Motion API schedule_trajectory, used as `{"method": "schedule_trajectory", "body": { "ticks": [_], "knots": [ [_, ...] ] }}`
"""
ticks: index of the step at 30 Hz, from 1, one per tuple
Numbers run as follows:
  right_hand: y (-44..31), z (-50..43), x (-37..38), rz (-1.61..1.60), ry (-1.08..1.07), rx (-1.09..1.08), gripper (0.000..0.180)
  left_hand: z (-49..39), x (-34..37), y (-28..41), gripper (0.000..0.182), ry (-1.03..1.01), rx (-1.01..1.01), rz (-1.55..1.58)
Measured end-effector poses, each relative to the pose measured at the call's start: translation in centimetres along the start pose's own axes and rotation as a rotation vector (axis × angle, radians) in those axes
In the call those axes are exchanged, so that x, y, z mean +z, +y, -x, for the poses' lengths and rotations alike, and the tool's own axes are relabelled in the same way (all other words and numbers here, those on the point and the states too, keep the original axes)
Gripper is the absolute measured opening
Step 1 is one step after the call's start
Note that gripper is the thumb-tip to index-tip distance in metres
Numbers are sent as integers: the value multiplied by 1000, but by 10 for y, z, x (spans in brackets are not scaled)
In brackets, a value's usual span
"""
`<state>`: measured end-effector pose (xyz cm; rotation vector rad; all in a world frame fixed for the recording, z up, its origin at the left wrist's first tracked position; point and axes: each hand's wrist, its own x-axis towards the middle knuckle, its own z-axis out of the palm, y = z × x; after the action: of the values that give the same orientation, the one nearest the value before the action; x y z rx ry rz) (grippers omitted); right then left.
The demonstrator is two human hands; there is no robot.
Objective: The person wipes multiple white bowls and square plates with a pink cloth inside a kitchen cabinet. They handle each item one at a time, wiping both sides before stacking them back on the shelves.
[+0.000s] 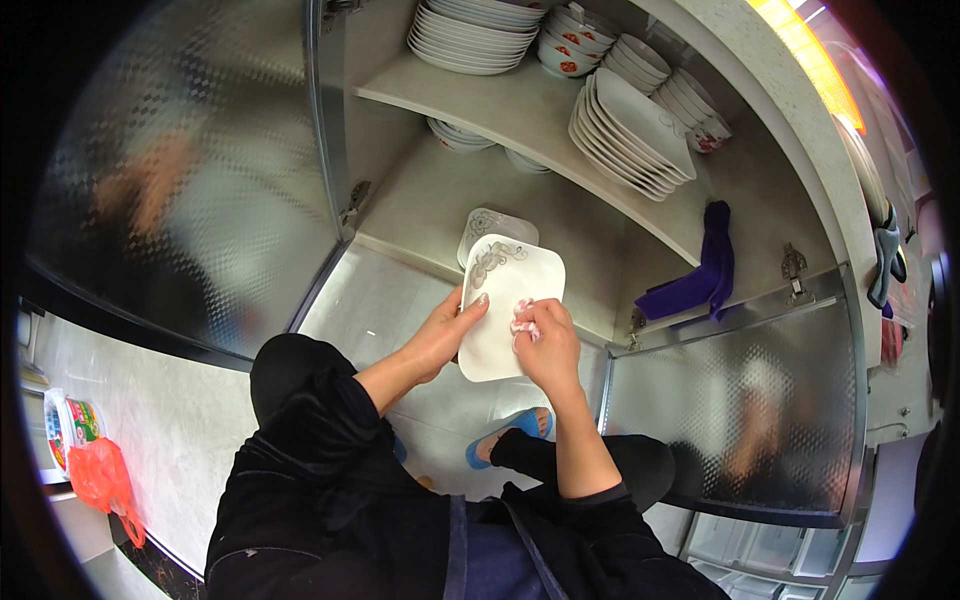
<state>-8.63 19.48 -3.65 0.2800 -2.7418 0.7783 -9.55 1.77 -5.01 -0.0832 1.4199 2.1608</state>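
A white rounded-rectangular plate with a grey floral pattern is in my left hand, thumb on its face near the left edge. My right hand presses a bunched pink-and-white cloth against the right side of that plate. Just beyond, a similar patterned dish rests on the cabinet's lower level, partly hidden by the held plate. Draped over the shelf edge at the right hangs a purple cloth.
The cabinet shelf holds stacked round plates, bowls and rectangular plates. Frosted doors stand open at left and right. A red plastic bag and a tub are at far left.
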Motion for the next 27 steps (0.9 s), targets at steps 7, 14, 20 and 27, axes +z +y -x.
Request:
{"method": "schedule_trajectory", "body": {
  "ticks": [7, 14, 20, 27],
  "knots": [
    [-23, -2, 14, -302, 9, -170, 18, -5, -3, -18, 47, -88, -28, 4],
    [-23, 8, 2, -342, -240, -188, 14, -6, -3, -14, 50, 20, 46, 97],
    [2, 0, 1, -102, -41, 9, 14, 1, 3, -1, 53, -17, -14, -1],
    [-20, -2, 23, -288, 87, -140, 19, -3, 0, -19, 55, -63, 13, -36]
  ]
}}
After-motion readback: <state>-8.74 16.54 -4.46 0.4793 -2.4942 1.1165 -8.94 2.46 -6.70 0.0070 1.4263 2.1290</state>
